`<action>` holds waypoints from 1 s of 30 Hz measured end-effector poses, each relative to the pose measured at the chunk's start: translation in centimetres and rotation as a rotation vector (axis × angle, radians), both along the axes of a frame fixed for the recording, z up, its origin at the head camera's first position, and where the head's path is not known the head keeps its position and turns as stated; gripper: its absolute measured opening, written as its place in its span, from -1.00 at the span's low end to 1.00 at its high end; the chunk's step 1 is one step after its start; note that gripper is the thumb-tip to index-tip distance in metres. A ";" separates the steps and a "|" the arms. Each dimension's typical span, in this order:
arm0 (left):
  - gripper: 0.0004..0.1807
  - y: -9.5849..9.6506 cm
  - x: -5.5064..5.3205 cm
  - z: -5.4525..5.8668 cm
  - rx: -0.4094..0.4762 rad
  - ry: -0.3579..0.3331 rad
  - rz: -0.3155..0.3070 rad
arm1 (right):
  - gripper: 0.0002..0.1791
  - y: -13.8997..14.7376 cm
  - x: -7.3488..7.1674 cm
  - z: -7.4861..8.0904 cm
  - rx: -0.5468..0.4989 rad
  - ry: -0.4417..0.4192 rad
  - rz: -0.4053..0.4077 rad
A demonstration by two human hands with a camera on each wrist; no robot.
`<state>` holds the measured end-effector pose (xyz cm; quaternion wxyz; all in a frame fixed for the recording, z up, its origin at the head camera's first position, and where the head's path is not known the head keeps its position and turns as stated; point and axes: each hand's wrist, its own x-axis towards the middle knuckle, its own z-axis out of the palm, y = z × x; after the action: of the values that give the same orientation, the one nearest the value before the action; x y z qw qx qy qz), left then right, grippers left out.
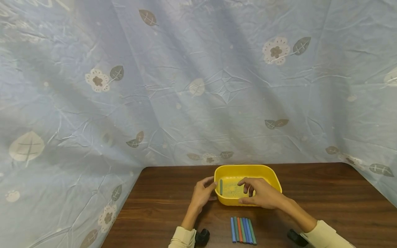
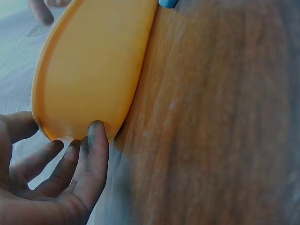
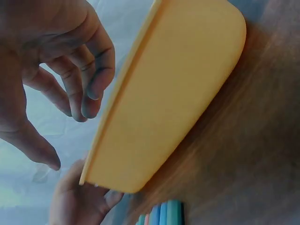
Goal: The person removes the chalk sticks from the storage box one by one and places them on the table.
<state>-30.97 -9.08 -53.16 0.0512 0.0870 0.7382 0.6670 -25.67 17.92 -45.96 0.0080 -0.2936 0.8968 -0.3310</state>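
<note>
A yellow plastic basin stands near the back of the table, with one green chalk stick inside by its left wall and smudges on its floor. My left hand grips the basin's left end, thumb at the rim and fingers against the outer wall. Over the basin's front right side hovers my right hand, thumb and fingers apart and loosely bent, holding nothing. In front of the basin, several blue, green and red chalk sticks lie side by side in a row.
The dark wood-grain table has rounded back corners. Right behind it hangs a pale blue sheet with leaf and flower prints. Black wrist devices show beneath both cream sleeves.
</note>
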 end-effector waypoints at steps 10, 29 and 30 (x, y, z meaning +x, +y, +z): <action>-0.45 0.2 0.0 0.3 -0.004 -0.008 0.007 | -0.28 -0.6 -3.6 -0.7 0.063 -0.027 -0.087; -0.46 0.1 0.1 0.1 -0.008 -0.020 0.005 | -0.10 -2.9 -8.4 -3.9 0.112 -0.077 -0.059; -0.46 0.0 0.1 0.1 -0.008 -0.019 0.006 | -0.09 -3.0 -8.5 -4.0 0.117 -0.077 -0.056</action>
<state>-30.84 -9.05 -53.11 0.0566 0.0784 0.7406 0.6650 -34.15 14.89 -49.95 0.0501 -0.2545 0.9215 -0.2892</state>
